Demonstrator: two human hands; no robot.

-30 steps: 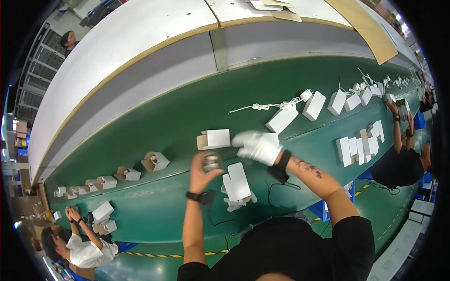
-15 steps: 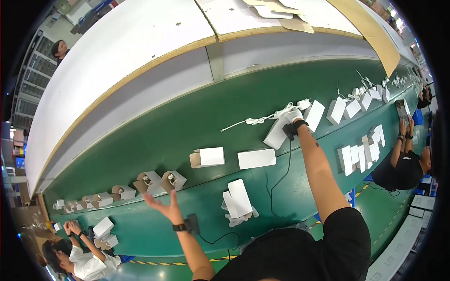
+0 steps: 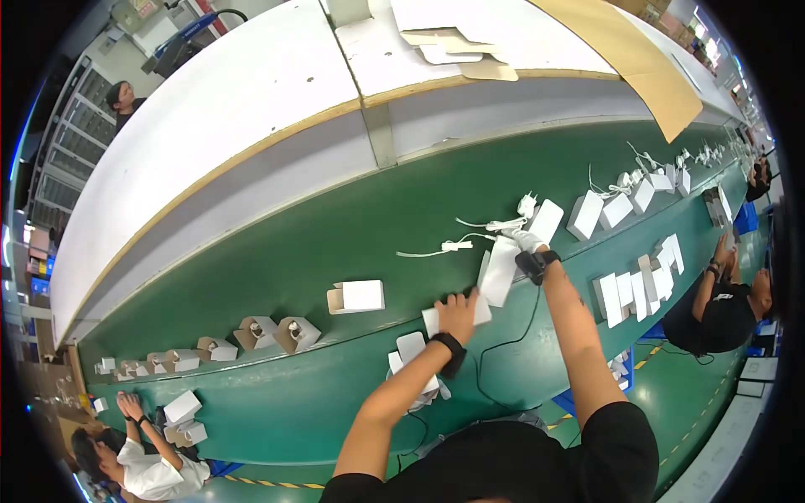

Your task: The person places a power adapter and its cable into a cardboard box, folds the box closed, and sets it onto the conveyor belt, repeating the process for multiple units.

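Observation:
My right hand [image 3: 527, 241], in a white glove or finger covers, grips the far end of a white box [image 3: 501, 272]. That box tilts, with a flap at its left side. Beside these fingers lies a bundled white cable [image 3: 503, 225] with a plug [image 3: 527, 204]; whether the hand also touches it, I cannot tell. My left hand [image 3: 455, 318] is closed over another white box [image 3: 482, 312], fingers bent across its far side. Close to my left forearm, an upright-leaning white box [image 3: 410, 345] partly hides behind the arm, with clear plastic near it.
Open boxes [image 3: 295, 334] line the belt [image 3: 251, 293] to the left, with a flapped white box [image 3: 362, 296] nearer. More boxes [image 3: 584, 215] with cables stand rightward. Co-workers sit at left [image 3: 155, 461] and right [image 3: 713, 314]. A black wire [image 3: 480, 360] hangs by my right wrist.
My left hand has swung right from beside the open boxes onto a white box. My right hand has drawn its box toward me, away from the cable. The view has shifted slightly.

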